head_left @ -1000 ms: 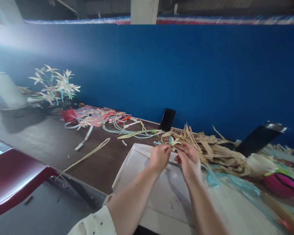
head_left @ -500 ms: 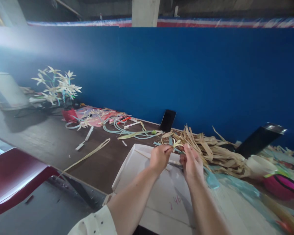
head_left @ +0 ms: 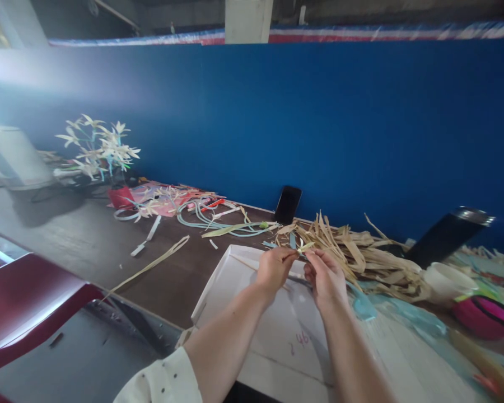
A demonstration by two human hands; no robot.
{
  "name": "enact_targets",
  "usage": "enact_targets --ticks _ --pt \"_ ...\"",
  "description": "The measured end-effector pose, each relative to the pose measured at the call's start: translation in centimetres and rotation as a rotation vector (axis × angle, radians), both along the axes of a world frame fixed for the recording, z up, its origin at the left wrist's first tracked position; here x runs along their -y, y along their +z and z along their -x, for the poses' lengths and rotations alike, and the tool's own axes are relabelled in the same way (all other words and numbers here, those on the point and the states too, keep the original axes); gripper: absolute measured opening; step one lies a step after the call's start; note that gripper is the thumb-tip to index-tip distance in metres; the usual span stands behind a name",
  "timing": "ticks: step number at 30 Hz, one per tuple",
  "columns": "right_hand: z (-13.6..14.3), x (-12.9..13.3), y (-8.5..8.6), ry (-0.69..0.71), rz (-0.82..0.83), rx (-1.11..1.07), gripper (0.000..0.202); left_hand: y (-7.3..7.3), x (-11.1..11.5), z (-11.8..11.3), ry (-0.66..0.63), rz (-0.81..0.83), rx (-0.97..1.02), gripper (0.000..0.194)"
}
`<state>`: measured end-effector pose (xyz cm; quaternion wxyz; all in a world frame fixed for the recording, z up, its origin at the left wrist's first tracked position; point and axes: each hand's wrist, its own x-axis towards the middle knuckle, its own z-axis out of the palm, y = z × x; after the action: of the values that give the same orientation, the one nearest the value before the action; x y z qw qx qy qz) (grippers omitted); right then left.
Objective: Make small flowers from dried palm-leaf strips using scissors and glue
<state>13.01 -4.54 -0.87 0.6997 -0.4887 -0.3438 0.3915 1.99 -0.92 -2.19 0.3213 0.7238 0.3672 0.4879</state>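
Observation:
Above a white cardboard box lid (head_left: 224, 302), both hands meet at a small pale husk flower (head_left: 306, 247). My left hand (head_left: 274, 270) is closed, with thumb and forefinger pinching the flower at its base. My right hand (head_left: 326, 277) pinches at the same flower from the right, fingertips close to the left ones. Exactly which part the right fingers grip is hard to see. A thin stick (head_left: 243, 262) lies on the lid, partly behind the left hand.
Dried husk strips (head_left: 361, 257) pile up behind my right hand, beside a dark bottle (head_left: 447, 238) and a white bowl (head_left: 449, 282). A phone (head_left: 288, 205) leans on the blue partition (head_left: 340, 129). Leftward lie coiled pale-blue stems (head_left: 193, 224) and a potted bunch of husk flowers (head_left: 105, 148).
My right fingertips have moved left and closed in on the flower, nearer to the left fingers. My left hand has stayed nearly in place.

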Motion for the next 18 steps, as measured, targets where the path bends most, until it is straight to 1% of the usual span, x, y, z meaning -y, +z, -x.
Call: enact_targets --ticks 4,9,13,18 --pt "-0.03 0.01 -0.08 0.002 0.025 -0.002 0.025 -0.15 -0.12 -0.16 0.012 0.020 0.026 0.023" --pt "0.03 -0.07 -0.01 0.006 0.043 -0.014 0.025 0.04 -0.08 -0.18 0.019 0.044 0.036 0.024" --pt "0.00 -0.14 -0.10 0.009 0.037 0.003 0.023 0.08 -0.08 -0.29 0.006 0.131 0.053 0.025" --pt "0.08 -0.05 -0.05 0.005 0.048 -0.021 0.025 -0.24 -0.31 -0.60 -0.040 0.247 0.162 0.028"
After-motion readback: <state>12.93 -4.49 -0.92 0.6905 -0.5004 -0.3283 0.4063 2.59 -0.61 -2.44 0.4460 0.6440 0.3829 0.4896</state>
